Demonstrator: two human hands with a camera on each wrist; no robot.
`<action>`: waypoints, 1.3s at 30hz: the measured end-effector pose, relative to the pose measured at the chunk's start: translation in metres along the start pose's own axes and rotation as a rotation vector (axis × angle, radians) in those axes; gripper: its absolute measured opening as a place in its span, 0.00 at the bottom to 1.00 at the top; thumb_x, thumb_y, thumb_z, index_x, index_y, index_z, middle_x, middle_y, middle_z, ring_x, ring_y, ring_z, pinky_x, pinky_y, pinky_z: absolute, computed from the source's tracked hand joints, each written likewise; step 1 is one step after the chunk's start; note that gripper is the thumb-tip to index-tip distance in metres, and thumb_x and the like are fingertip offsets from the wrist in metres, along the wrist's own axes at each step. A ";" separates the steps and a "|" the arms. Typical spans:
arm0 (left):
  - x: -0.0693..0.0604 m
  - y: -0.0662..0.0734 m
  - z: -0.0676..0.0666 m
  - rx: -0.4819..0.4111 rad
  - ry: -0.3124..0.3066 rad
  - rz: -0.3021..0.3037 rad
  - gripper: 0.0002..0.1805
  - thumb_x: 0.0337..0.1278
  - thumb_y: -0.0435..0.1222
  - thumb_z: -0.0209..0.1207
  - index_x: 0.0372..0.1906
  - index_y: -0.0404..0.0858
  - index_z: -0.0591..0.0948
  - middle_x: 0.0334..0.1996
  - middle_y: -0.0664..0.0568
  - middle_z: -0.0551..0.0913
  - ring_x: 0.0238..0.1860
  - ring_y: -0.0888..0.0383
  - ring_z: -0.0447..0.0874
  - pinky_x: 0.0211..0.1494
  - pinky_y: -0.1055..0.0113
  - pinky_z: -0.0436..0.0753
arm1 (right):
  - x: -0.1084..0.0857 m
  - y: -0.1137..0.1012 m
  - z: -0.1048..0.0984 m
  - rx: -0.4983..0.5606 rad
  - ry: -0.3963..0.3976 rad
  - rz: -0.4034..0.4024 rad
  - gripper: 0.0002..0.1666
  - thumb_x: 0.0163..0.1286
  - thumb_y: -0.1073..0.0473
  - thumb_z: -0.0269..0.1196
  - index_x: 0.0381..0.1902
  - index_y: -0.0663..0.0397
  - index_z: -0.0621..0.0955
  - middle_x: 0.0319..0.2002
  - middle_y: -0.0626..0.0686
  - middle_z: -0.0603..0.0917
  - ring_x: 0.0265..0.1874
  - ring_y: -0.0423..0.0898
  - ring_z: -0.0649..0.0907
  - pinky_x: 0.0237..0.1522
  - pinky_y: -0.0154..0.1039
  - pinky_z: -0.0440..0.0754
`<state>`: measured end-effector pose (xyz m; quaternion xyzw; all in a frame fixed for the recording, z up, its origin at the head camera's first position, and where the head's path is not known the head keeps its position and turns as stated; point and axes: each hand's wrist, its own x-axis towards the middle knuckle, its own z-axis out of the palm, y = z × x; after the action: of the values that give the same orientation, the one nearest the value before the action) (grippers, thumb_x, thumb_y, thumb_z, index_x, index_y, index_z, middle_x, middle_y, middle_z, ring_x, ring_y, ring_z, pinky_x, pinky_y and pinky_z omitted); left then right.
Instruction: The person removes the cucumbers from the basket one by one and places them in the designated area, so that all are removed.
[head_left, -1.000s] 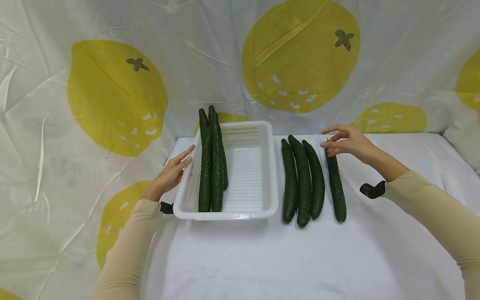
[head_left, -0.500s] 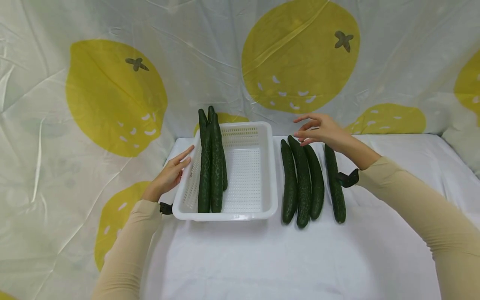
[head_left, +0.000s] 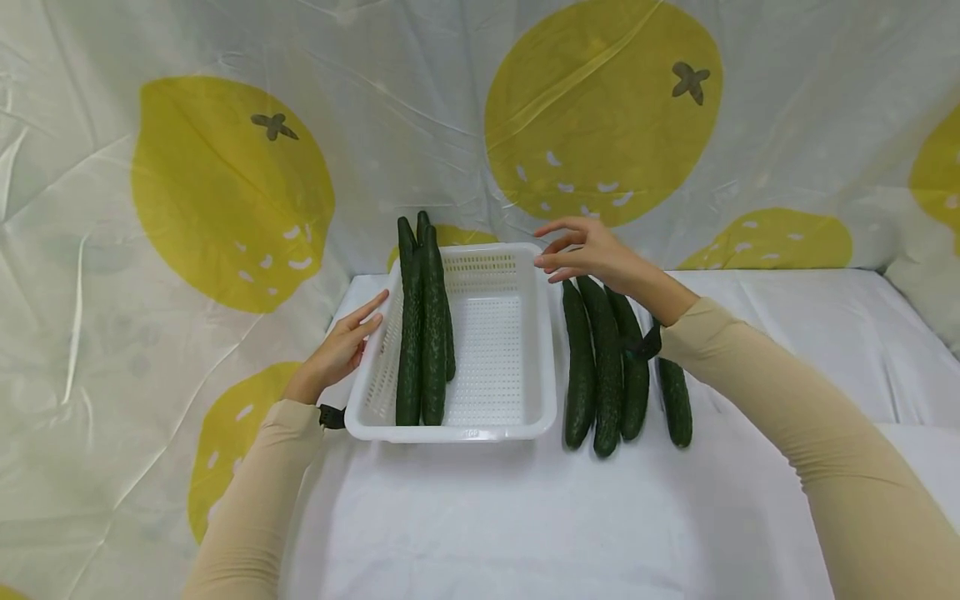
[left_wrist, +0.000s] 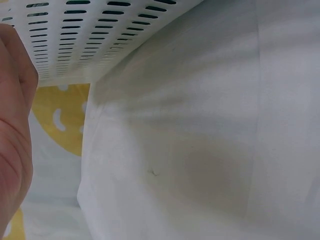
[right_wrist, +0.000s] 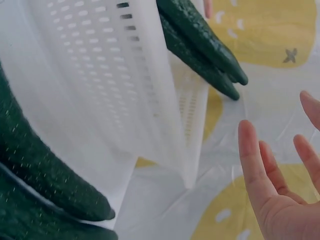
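Observation:
A white perforated plastic basket (head_left: 547, 350) stands on the cloth, with several dark green cucumbers (head_left: 432, 333) leaning inside along its left wall. My left hand (head_left: 339, 354) rests against the basket's left side, index finger extended along the rim; the left wrist view catches part of the palm beside the basket's slotted wall (left_wrist: 75, 45). Over the far right corner of the basket hovers my right hand (head_left: 592, 250), fingers spread apart and holding nothing. Below that hand, three cucumbers (head_left: 606, 375) lie side by side right of the basket. Another cucumber (head_left: 677, 408) lies farther right, partly hidden by the forearm.
White cloth (head_left: 525, 517) covers the table. A curtain printed with lemons (head_left: 405, 100) hangs behind and to the left, close to the table's far edge. The tops of the basket's cucumbers stick out above its far rim.
My right hand has moved left, from above the rightmost cucumber, across the row of three, to the basket's far right corner. Left hand, basket and cucumbers have stayed put.

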<state>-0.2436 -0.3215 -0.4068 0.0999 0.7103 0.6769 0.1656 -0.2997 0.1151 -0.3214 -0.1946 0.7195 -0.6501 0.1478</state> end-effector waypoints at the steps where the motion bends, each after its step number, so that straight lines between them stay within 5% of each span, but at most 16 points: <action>1: 0.000 0.000 0.001 0.001 0.001 -0.001 0.31 0.81 0.39 0.43 0.81 0.50 0.51 0.29 0.57 0.79 0.14 0.66 0.71 0.18 0.77 0.70 | 0.002 -0.001 0.003 0.012 -0.005 -0.003 0.29 0.67 0.67 0.68 0.65 0.60 0.75 0.46 0.63 0.80 0.44 0.61 0.84 0.45 0.51 0.85; 8: 0.000 0.001 0.002 0.013 0.004 0.011 0.31 0.81 0.39 0.43 0.81 0.49 0.51 0.24 0.58 0.75 0.11 0.67 0.65 0.16 0.77 0.67 | 0.013 -0.003 0.021 0.052 -0.044 -0.011 0.30 0.67 0.69 0.67 0.65 0.61 0.74 0.46 0.65 0.79 0.42 0.56 0.86 0.50 0.59 0.81; 21: 0.003 0.000 0.004 0.018 0.006 0.024 0.30 0.81 0.39 0.44 0.80 0.49 0.52 0.20 0.60 0.72 0.09 0.68 0.61 0.15 0.77 0.65 | 0.034 -0.003 0.060 0.041 -0.102 0.007 0.28 0.65 0.66 0.70 0.63 0.55 0.77 0.49 0.64 0.78 0.46 0.57 0.84 0.48 0.55 0.83; 26: 0.004 0.000 0.005 -0.007 -0.002 0.031 0.31 0.80 0.39 0.45 0.81 0.48 0.52 0.22 0.59 0.75 0.09 0.68 0.62 0.16 0.78 0.67 | 0.044 0.001 0.077 0.033 -0.125 0.009 0.28 0.66 0.65 0.69 0.63 0.56 0.77 0.51 0.65 0.77 0.47 0.58 0.83 0.51 0.60 0.80; 36: 0.003 -0.002 0.005 0.028 0.037 0.008 0.30 0.80 0.41 0.46 0.80 0.52 0.54 0.17 0.59 0.69 0.08 0.67 0.60 0.15 0.77 0.65 | 0.057 0.016 0.108 -0.012 -0.114 0.023 0.30 0.64 0.65 0.71 0.64 0.59 0.76 0.52 0.65 0.76 0.46 0.59 0.83 0.46 0.54 0.84; 39: 0.003 -0.003 0.005 0.013 0.034 0.017 0.30 0.80 0.41 0.45 0.80 0.51 0.54 0.27 0.58 0.76 0.10 0.68 0.63 0.17 0.77 0.68 | 0.059 0.019 0.116 -0.014 -0.118 0.032 0.31 0.64 0.65 0.71 0.64 0.59 0.77 0.55 0.68 0.75 0.47 0.59 0.81 0.46 0.55 0.84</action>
<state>-0.2444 -0.3160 -0.4100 0.0957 0.7165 0.6751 0.1470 -0.2997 -0.0133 -0.3513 -0.2220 0.7170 -0.6302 0.1988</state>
